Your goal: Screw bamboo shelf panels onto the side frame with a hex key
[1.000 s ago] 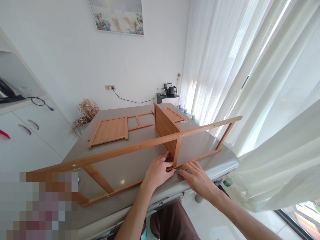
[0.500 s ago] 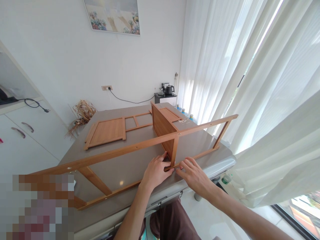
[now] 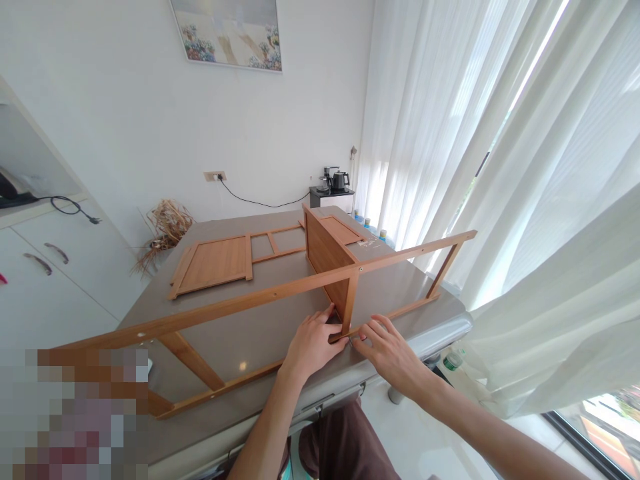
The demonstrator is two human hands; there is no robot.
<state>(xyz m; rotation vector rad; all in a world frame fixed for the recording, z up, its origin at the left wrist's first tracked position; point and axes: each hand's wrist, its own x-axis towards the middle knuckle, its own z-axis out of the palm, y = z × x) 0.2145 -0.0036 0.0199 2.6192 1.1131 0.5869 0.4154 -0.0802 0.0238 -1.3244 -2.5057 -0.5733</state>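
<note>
A long wooden ladder-like frame (image 3: 260,297) stands on its edge along the near side of a grey table (image 3: 265,333). An upright wooden shelf panel (image 3: 325,257) meets it at the frame's short post. My left hand (image 3: 313,343) presses on the frame's lower rail beside that joint, fingers bent around it. My right hand (image 3: 387,350) rests just right of the joint, its fingertips pinched on a small metal part I cannot make out.
A second wooden frame with a panel (image 3: 215,263) lies flat further back on the table. White cabinets (image 3: 45,267) stand at the left. Dried grass (image 3: 163,230) and a kettle stand (image 3: 333,187) sit by the far wall. Curtains (image 3: 500,200) hang at the right.
Both hands stay at the joint with only slight shifts. The view has drifted a little.
</note>
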